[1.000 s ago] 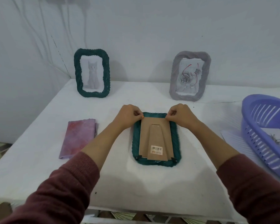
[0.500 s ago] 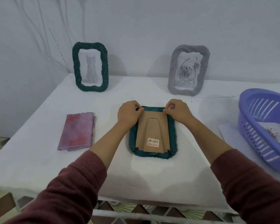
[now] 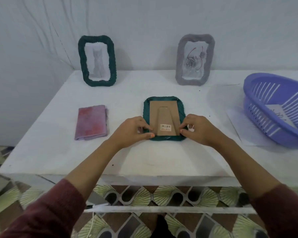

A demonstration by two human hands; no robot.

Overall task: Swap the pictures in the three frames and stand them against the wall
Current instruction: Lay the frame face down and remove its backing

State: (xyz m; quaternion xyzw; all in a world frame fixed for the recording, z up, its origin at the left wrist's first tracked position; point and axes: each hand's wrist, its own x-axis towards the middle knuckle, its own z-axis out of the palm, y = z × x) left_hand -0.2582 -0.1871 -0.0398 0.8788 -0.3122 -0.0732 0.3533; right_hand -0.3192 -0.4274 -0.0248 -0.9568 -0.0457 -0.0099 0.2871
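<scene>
- A dark green frame (image 3: 146, 111) was laid face down near the middle of the white counter (image 3: 58, 152). Its cardboard back (image 3: 163, 109) was turned upward, and a barcode sticker (image 3: 165, 127) was seen near its lower edge.
- The left hand (image 3: 131, 130) was closed on the frame's lower left corner. The edge of the cardboard back was pinched between the thumb and curled fingers.
- The right hand (image 3: 201, 130) was clamped in the same way on the lower right corner, with curled fingertips set against the back's edge.
- A second green frame (image 3: 96, 83), fitted with a cat picture, was stood upright against the wall at the far left of the counter.
- A grey frame (image 3: 194, 38), fitted with a rose drawing, was stood against the wall further right, well apart from the second green frame.
- A folded pink cloth (image 3: 91, 122) was laid flat to the left of the face-down frame, apart from it.
- A purple basket (image 3: 258, 93) was set at the counter's right side, partly on a white sheet (image 3: 239, 127). A paper drawing (image 3: 279, 115) was seen inside it.
</scene>
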